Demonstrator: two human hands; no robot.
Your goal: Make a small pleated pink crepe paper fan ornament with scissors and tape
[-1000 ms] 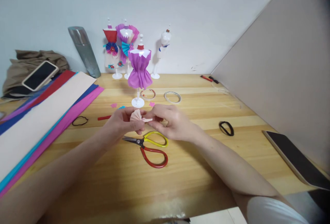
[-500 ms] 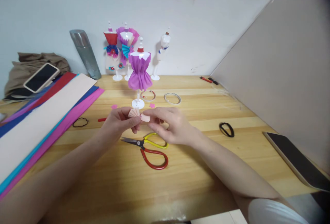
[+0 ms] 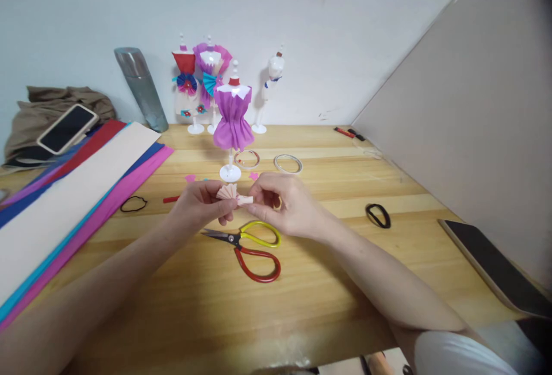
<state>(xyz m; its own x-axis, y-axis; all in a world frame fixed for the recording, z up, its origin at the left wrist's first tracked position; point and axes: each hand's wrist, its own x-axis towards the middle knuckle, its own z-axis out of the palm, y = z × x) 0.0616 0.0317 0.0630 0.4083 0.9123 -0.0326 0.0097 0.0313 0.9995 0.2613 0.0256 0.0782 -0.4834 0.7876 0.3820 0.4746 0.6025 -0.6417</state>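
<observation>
A small pale pink pleated paper bow (image 3: 227, 192) is pinched between the thumb and fingers of my left hand (image 3: 206, 203). Its left half fans out, while the right half looks narrow and folded. My right hand (image 3: 287, 202) has curled fingers at the bow's right end; whether they touch it is hard to see. Just below both hands lie scissors (image 3: 233, 238), slightly spread, with one yellow and one red handle. Behind the hands stands a small white mannequin (image 3: 230, 172) in a gathered purple paper dress (image 3: 233, 116).
Long coloured paper sheets (image 3: 81, 202) lie at left beside a phone (image 3: 68, 129) and a leaning bottle (image 3: 142, 90). Several dressed mannequins (image 3: 186, 67) stand along the wall. Wire rings (image 3: 288, 163), a black hair tie (image 3: 378, 215) and a dark tablet-like slab (image 3: 487, 263) rest on the table.
My right fingers have drawn back slightly from the bow and curled more. The bow's right half now looks narrower. My left hand keeps its pinch.
</observation>
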